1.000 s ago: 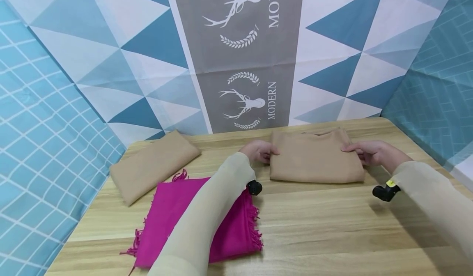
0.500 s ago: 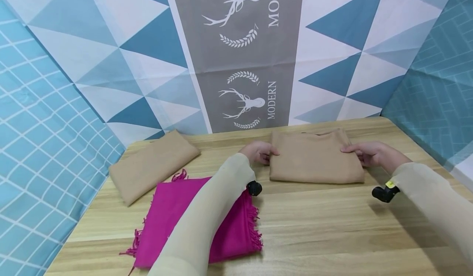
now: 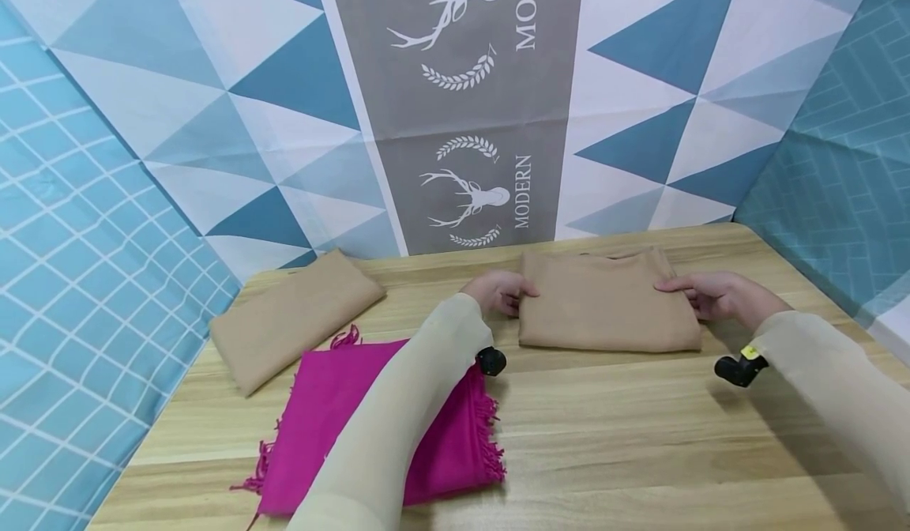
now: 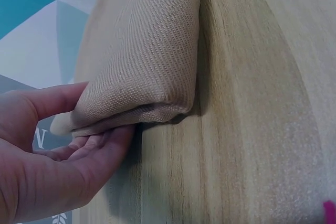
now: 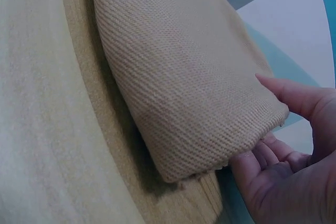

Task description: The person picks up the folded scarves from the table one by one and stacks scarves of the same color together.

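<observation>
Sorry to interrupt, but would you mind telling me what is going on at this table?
Someone's left hand and right hand grip opposite ends of a folded tan cloth toward the back of the wooden table. To its left, a second tan cloth lies folded at a slant, and a fringed magenta cloth lies closer to the camera, partly hidden by the left sleeve.

magenta fringed cloth (image 3: 332,404) near leftmost tan cloth (image 3: 298,321), wooden table (image 3: 626,436) under both; deer-print backdrop (image 3: 469,116) behind.
</observation>
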A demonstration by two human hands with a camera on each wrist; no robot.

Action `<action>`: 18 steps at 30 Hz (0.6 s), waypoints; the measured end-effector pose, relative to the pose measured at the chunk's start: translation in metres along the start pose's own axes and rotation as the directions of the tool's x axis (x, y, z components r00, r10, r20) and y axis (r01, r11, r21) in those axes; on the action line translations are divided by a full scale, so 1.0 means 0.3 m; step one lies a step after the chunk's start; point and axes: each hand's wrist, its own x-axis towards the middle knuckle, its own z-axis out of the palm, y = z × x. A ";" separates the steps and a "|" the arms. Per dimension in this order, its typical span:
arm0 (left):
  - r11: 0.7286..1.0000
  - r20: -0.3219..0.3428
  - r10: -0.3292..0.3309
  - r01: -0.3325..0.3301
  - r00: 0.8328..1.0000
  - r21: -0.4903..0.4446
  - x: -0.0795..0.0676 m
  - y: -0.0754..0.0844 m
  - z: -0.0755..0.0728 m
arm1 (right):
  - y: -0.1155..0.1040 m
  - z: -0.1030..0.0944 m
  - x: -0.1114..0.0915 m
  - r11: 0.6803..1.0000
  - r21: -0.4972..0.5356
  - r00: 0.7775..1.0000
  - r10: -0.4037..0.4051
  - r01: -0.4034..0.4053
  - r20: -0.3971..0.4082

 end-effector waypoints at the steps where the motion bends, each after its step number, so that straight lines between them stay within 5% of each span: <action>1: 1.000 0.000 -0.005 0.005 1.000 -0.006 0.038 -0.006 -0.004 | -0.001 0.000 -0.002 1.000 0.001 1.000 0.000 0.000 0.001; 5: 1.000 0.048 -0.003 0.005 0.999 -0.026 0.203 -0.027 -0.038 | -0.008 0.002 -0.012 1.000 0.015 1.000 -0.001 0.001 -0.002; 8: 0.999 0.048 0.015 -0.013 0.999 -0.037 0.235 -0.026 -0.044 | -0.015 0.001 -0.018 1.000 0.025 1.000 -0.012 0.012 -0.009; 11: 0.999 -0.005 0.035 -0.035 0.999 -0.016 0.163 -0.010 -0.025 | -0.020 -0.001 -0.024 0.999 0.026 1.000 -0.022 0.023 -0.010; 13: 0.999 -0.041 0.051 -0.051 0.998 0.018 0.034 0.006 0.002 | -0.023 -0.001 -0.029 0.999 0.029 1.000 -0.024 0.024 -0.007; 18: 0.998 0.010 0.059 -0.059 0.998 0.006 -0.142 0.041 0.005 | -0.032 0.005 -0.043 0.999 0.035 1.000 -0.026 0.027 -0.008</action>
